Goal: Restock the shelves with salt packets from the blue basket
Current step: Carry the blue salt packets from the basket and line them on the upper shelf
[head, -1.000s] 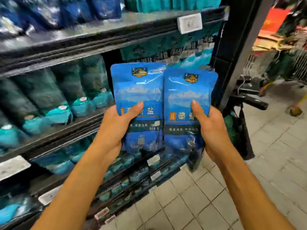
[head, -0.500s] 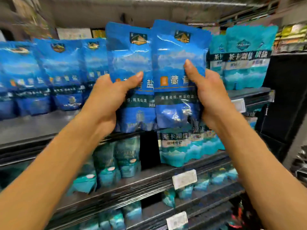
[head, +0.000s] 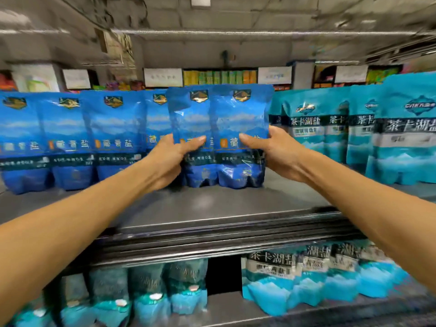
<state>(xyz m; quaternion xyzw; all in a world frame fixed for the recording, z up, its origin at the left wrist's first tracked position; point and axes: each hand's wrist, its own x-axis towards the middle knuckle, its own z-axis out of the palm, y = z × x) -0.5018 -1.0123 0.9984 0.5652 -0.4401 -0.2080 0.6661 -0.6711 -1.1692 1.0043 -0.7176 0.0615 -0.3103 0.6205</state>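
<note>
Two dark-blue salt packets stand upright side by side at the middle of the top shelf (head: 212, 206). My left hand (head: 173, 159) grips the left packet (head: 191, 121), thumb across its front. My right hand (head: 274, 153) grips the right packet (head: 238, 119) the same way. Their bottoms sit at or just above the grey shelf surface; I cannot tell whether they touch it. They line up with a row of matching blue packets (head: 70, 140) to the left. The blue basket is out of view.
Teal salt packets (head: 401, 138) fill the right part of the top shelf. More teal packets (head: 306, 279) and darker green ones (head: 146, 291) stand on the shelf below. The front of the top shelf is bare grey metal. Far shelving with colourful goods shows behind.
Both hands have carried the two packets up and forward, from in front of the lower shelves onto the top shelf. My view has risen with them.
</note>
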